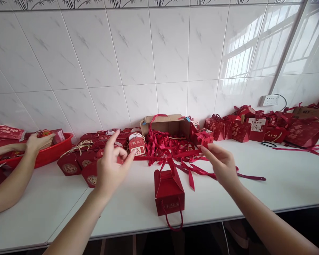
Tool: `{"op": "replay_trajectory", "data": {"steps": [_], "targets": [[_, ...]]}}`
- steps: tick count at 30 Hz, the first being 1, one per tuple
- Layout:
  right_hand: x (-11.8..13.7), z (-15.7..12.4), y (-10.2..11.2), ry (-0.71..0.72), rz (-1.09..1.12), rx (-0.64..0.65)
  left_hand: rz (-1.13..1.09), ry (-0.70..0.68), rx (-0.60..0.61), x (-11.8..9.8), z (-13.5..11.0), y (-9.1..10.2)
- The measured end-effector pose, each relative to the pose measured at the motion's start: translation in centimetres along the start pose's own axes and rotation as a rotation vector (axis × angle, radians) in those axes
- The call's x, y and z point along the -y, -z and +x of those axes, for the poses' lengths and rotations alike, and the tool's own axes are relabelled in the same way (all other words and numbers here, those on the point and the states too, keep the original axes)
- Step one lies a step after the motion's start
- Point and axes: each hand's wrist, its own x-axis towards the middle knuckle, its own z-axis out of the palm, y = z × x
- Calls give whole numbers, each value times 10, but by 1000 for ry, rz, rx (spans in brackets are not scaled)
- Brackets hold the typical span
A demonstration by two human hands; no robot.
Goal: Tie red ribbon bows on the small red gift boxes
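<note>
A dark red gift box [170, 189] with a rope handle hanging over its front stands upright near the table's front edge. Behind its peaked top, a red ribbon [184, 153] stretches sideways between my two hands, with a knot or crossing just above the box. My right hand [223, 163] pinches the ribbon's right end between thumb and fingertips. At the other end, my left hand [114, 164] has its index finger raised, while thumb and curled fingers close on the ribbon; the exact grip is partly hidden.
An open cardboard box [166, 125] spills loose red ribbons [167, 143]. Red gift boxes [70, 164] crowd the left, with red gift bags [240, 131] along the wall at right. Another person's hands [39, 143] work over a red basin [53, 154]. Scissors [269, 144] lie at right.
</note>
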Motion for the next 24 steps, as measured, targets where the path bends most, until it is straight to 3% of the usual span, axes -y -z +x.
{"op": "replay_trajectory", "data": {"steps": [3, 5, 8, 10, 13, 15, 17, 19, 24], "targets": [[-44, -21, 43, -75, -347, 4, 253, 67, 112, 48, -26, 20], [-70, -35, 65, -141, -582, 80, 316, 115, 236, 80, -48, 26], [-91, -49, 76, -199, -724, 294, 242, 145, 408, 113, -75, 23], [-90, -50, 70, -164, -758, 313, 222, 144, 464, 117, -82, 14], [-75, -41, 50, -84, -716, 209, 171, 114, 398, 101, -77, -1], [-62, -35, 33, -105, -576, 208, 47, 157, 345, 79, -70, -11], [-50, -31, 13, -190, -387, 292, -154, 295, 379, 56, -64, -21], [-41, -30, -8, -272, -241, 412, -345, 415, 488, 36, -62, -32], [-36, -35, -43, -429, -42, 578, -468, 543, 632, 15, -69, -52]]}}
